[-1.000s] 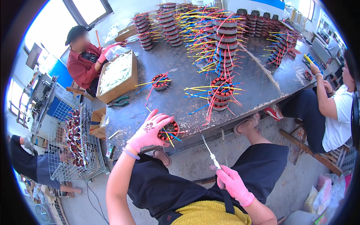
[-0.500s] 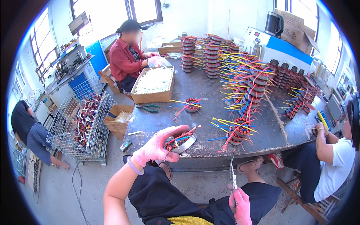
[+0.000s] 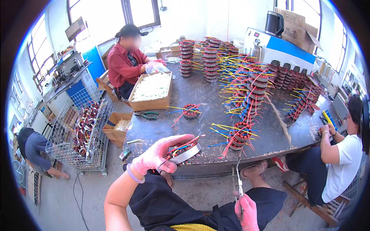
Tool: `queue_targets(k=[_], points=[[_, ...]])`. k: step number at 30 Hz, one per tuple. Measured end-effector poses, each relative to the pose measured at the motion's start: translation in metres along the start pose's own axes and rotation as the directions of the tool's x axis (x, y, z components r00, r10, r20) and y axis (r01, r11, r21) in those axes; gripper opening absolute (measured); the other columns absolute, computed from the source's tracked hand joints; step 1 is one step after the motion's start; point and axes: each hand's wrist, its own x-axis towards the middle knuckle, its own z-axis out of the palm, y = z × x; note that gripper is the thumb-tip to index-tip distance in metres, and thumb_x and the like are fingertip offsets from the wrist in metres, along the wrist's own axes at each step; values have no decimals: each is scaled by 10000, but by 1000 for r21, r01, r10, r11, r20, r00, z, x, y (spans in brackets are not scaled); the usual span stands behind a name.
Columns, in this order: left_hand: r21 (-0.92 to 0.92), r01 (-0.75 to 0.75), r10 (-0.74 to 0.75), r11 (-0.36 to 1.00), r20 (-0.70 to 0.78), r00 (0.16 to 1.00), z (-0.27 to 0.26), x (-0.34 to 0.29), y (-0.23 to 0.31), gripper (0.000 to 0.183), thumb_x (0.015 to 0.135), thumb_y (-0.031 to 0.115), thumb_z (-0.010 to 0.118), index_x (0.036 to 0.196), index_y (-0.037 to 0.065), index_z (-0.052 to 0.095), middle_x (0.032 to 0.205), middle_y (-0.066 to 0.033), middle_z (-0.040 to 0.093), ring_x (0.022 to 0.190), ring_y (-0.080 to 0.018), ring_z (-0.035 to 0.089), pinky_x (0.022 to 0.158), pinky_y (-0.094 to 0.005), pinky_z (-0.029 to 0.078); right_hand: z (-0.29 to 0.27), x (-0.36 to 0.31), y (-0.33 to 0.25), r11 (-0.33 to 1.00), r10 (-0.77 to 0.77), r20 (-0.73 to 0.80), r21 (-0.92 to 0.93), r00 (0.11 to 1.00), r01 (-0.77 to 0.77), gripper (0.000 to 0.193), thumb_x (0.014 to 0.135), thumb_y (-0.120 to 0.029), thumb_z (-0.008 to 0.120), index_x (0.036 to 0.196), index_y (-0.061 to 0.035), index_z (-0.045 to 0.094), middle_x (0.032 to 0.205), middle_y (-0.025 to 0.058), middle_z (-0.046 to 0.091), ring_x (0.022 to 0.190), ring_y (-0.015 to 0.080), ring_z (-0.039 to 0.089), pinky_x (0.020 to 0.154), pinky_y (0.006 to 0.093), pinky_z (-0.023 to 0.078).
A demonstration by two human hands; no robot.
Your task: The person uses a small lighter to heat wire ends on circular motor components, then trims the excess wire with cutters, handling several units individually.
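My left hand, in a pink glove, grips a wound motor stator tilted on its side above the table's near edge. Its metal rim faces me, and a red wire end sticks up past my fingertips. Low on the right, my right hand, also gloved, is closed around a slim torch-like tool with a thin, bent metal tip pointing up. That tip is apart from the held stator. Beyond my left hand lies a single stator with loose leads. Another stator with yellow, blue and red leads sits near the front edge.
Tall stacks of stators fill the table's right and back. Green-handled pliers lie near a cardboard box of pale pieces. Co-workers sit across and at right; another bends at far left. A wire cage of wound parts stands left.
The view has shifted slightly, moving the table leftward in it. The held stator has turned so more of its rim shows. Both hands keep hold of what they had.
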Motion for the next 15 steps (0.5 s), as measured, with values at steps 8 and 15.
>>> queue_targets(k=[8, 15], points=[[-48, -13, 14, 999, 5, 1000, 8, 3, 0, 1245, 580, 525, 952, 1514, -34, 347, 1477, -96, 494, 1343, -184, 469, 1153, -351, 331, 5, -1, -4, 999, -2, -43, -53, 999, 0, 402, 1043, -273, 470, 1230, 57, 604, 558, -38, 465, 421, 36, 333, 388, 199, 222], [-3, -16, 16, 1000, -3, 1000, 8, 5, -1, 1273, 579, 634, 907, 1508, -45, 360, 1465, -107, 501, 1341, -183, 463, 1145, -349, 324, 6, 1, -4, 999, 10, -42, -44, 999, -12, 405, 1044, -279, 471, 1228, 57, 604, 552, -39, 460, 420, 34, 329, 389, 198, 217]])
